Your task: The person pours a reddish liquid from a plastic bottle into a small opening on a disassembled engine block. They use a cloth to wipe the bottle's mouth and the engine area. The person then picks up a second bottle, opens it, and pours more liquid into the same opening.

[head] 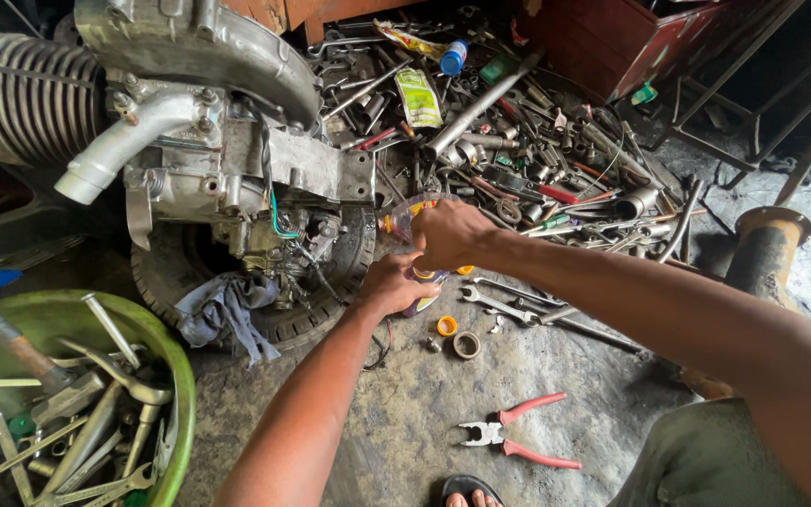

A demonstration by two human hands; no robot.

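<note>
Nearest the camera: a sandalled foot (469, 492) at the bottom edge, and just beyond it red-handled pliers (516, 434) lying open on the concrete floor (405, 413).

Right hand (448, 233): fingers curled shut over the upper end of a small clear plastic bottle (411, 218); whether they pinch a cap or the neck is hidden under the knuckles.

Left hand (389, 285): fingers wrapped around the lower body of the same bottle, where a yellow and blue label shows between them.

Bottle's place: held off the floor between both hands, right hand above, left hand below, just beside the tyre (330, 291).

Long axis: it slants from the left hand's grip up and away to the bottle's top under the right hand, tipped toward the engine (208, 160).

Which hand is nearer: the left hand sits closer to the engine and tyre; the right reaches across from the other side.

Just beside the hands: a yellow cap (447, 326) and a metal ring (466, 345) on the floor, with spanners (499, 305) near them.

Further out: a heap of loose tools (537, 160) behind the hands, a blue-grey rag (222, 314) draped on the tyre, and a green basin (166, 376) of wrenches at the left.
</note>
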